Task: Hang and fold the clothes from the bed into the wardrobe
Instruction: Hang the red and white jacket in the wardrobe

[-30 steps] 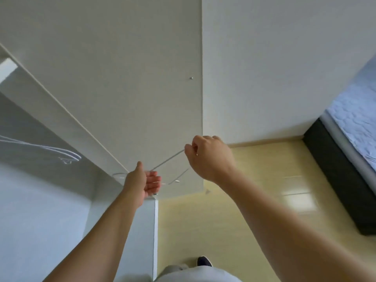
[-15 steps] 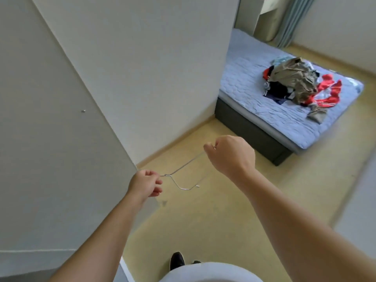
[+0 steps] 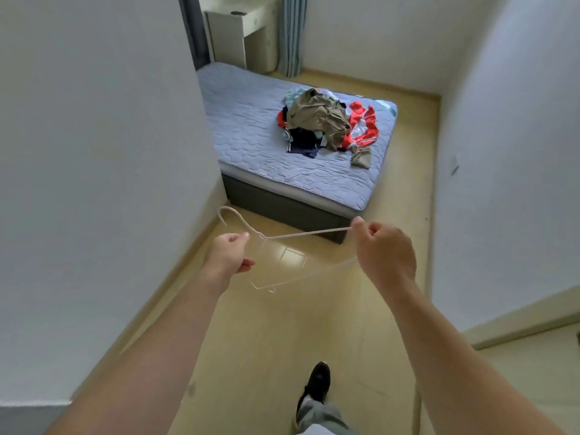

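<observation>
Both my hands hold one thin white wire hanger in front of me, above the floor. My left hand pinches it near the neck, just below the hook, which points up and left. My right hand grips the hanger's right shoulder end with curled fingers. Ahead lies the bed with a grey-blue quilted cover. On it sits a heap of clothes: a khaki garment on top, a red and white one at the right, dark ones underneath. The wardrobe is out of view.
A white wall runs along my left, another white wall on my right, with a yellowish floor passage between them leading to the bed. A white desk and a curtain stand beyond the bed. My shoe steps forward.
The view has swung from the wardrobe side to face the bed. Both hands have carried the hanger along, and now hold it wider apart and more level.
</observation>
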`<state>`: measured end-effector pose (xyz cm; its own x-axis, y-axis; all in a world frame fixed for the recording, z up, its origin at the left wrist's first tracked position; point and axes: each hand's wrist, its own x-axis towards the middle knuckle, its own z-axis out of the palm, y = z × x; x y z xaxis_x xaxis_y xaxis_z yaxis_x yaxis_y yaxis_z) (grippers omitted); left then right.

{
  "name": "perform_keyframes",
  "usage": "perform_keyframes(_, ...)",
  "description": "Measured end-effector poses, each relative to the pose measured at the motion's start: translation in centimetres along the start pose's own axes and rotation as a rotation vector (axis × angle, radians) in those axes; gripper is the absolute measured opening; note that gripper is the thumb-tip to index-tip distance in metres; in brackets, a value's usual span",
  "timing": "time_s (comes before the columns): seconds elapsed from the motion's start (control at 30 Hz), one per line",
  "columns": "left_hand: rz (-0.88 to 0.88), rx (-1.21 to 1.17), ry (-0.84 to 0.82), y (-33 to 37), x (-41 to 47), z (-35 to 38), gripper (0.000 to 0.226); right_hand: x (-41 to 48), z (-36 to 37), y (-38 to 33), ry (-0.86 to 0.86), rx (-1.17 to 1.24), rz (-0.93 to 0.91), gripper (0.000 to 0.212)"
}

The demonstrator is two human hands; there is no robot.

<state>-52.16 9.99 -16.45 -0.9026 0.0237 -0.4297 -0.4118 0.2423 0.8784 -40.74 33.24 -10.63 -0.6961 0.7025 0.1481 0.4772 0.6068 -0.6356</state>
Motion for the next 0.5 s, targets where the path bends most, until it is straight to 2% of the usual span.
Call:
perform_keyframes(0.17,0.129,0.098,-0.076,6.7,6.3,9.3,0.035,9.7,-1.1,4.6,-0.001,0.226,0.213,0.047)
perform_keyframes(0.4,0.215,0.16,-0.107,14.2,14.5,20.1,0.014,23.3,-1.0,9.1,0.032,0.31,0.354,0.048)
perform_keyframes(0.5,0.207,0.166,-0.133,16.3,18.1,24.3,0.014,28.9,0.0,10.2,0.003,0.295,0.365,0.047)
